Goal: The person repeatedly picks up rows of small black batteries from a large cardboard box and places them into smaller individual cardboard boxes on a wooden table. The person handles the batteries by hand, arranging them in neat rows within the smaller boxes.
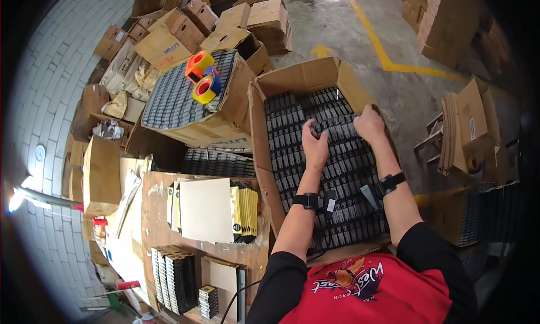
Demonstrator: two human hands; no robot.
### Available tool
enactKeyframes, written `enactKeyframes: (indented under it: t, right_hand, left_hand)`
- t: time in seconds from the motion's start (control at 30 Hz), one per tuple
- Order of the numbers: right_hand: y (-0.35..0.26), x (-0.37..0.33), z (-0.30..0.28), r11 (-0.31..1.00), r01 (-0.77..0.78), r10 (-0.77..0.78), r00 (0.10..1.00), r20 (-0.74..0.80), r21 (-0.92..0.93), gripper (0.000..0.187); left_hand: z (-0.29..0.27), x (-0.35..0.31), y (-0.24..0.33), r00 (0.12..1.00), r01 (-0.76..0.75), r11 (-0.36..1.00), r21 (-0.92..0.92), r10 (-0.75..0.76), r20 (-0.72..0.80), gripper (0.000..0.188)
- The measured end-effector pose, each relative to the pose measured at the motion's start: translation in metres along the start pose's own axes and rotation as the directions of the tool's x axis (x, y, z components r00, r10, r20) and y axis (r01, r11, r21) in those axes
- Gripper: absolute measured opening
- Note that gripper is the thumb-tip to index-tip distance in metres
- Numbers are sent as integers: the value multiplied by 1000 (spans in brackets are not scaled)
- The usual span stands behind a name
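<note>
A large open cardboard carton (260, 178) stands in front of me, filled with tight rows of small dark grey packs (287, 166). Between my hands, over the far part of the carton, is a row of the same small packs (336, 128). My left hand (316, 147) closes on its left end, thumb and fingers bent around it. The right end is gripped by my right hand (369, 124), close to the carton's right wall. What exactly is in the packs cannot be made out. Each wrist wears a black strap.
Left of the carton is a wooden table (154, 206) with a cream board (206, 209), yellow-edged cards (244, 211) and a block of packs (173, 279). Two tape dispensers (205, 85) lie on another full carton (225, 121). Flattened cardboard (469, 121) leans at right.
</note>
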State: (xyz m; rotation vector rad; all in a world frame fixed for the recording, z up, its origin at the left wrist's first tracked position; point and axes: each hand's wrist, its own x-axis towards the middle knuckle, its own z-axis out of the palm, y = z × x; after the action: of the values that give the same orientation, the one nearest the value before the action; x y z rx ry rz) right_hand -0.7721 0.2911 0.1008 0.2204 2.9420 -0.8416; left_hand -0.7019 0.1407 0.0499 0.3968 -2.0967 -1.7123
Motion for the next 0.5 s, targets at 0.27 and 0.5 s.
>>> enactKeyframes:
  t: [0.27,0.5]
  right_hand:
    - [-110,-125,-34,657,619,-576,780,-242,431,37]
    - [-214,-304,64,370,826,-911,413,-11,426,52]
  left_hand:
    - [-157,-38,89,879,-225,969,-101,157,-451,34]
    - [-394,-182,64,761,101,981,-164,-182,-623,31]
